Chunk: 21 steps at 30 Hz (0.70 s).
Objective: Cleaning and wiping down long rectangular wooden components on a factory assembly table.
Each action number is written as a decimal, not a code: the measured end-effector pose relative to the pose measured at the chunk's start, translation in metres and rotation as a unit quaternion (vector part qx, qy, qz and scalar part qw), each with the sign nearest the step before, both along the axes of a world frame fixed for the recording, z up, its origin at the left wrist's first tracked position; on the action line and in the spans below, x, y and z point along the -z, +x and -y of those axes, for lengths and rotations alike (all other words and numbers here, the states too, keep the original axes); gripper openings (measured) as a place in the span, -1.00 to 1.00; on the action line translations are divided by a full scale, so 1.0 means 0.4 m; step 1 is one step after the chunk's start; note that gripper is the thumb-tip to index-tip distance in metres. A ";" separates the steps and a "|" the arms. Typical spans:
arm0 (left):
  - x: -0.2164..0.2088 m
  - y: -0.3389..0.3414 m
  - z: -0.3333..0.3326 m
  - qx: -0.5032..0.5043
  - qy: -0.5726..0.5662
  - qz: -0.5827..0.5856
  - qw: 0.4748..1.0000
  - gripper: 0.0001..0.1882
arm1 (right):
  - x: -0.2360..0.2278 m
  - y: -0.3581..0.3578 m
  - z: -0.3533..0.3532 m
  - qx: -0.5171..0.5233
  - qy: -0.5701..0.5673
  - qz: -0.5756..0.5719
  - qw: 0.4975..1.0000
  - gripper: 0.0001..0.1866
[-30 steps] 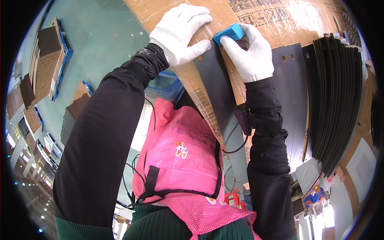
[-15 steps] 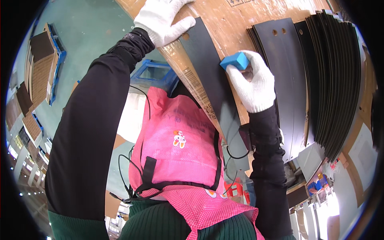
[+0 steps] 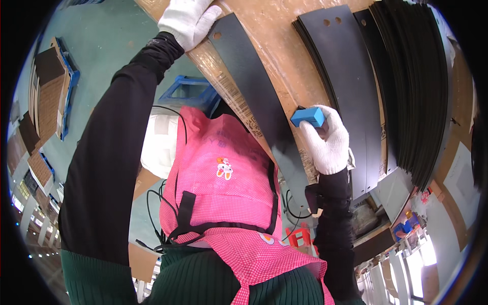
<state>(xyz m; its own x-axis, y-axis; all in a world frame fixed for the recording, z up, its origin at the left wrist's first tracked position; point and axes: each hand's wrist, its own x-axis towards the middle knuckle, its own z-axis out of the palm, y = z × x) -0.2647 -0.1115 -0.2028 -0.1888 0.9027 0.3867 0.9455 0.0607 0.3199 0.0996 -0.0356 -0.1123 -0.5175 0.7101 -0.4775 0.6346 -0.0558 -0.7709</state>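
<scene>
A long dark grey strip [image 3: 254, 84] with a hole near its far end lies on the cardboard-covered work surface [image 3: 264, 35]. At that far end is my left hand [image 3: 188, 23] in a white knitted glove. Its thumb is stretched out beside the strip's corner, and its fingers are partly cut off by the upper edge. My right hand [image 3: 328, 145], gloved too, pinches a blue rectangular block [image 3: 308, 117] between thumb and fingers. The block is just right of the strip's long edge; whether it touches the edge I cannot tell.
Right of my right hand lies a stack of grey strips [image 3: 345, 76] with two holes at the far end. Beyond it, many dark strips [image 3: 414, 91] are fanned out. A blue pallet [image 3: 188, 94] stands below the surface at left; stacked boards [image 3: 51, 96] sit farther left.
My right hand has moved toward me along the strip's right side, still holding the blue block. My left hand stays by the strip's far end. The whole view has shifted slightly.
</scene>
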 end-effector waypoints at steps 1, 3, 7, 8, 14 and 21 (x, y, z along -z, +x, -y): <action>0.014 -0.001 -0.002 -0.014 -0.001 -0.007 1.000 -0.60 | -0.004 -0.022 -0.002 0.047 -0.039 -0.043 0.997 -0.64; 0.060 -0.008 -0.031 -0.079 -0.003 -0.046 0.996 -0.56 | -0.028 -0.058 -0.023 0.033 0.000 -0.057 0.998 -0.65; 0.080 0.005 -0.005 -0.244 0.014 -0.088 0.966 -0.60 | -0.050 -0.245 -0.079 -0.040 -0.047 -0.073 0.995 -0.67; 0.064 0.008 -0.006 -0.247 0.012 -0.100 0.964 -0.60 | -0.069 -0.288 -0.095 -0.067 -0.009 -0.075 0.995 -0.68; 0.061 0.021 -0.017 -0.240 0.034 -0.060 0.968 -0.61 | 0.034 -0.480 -0.252 -0.229 0.168 -0.041 0.958 -0.60; 0.037 0.042 -0.024 -0.243 0.041 -0.052 0.968 -0.60 | 0.102 -0.545 -0.276 -0.282 0.231 0.004 0.931 -0.51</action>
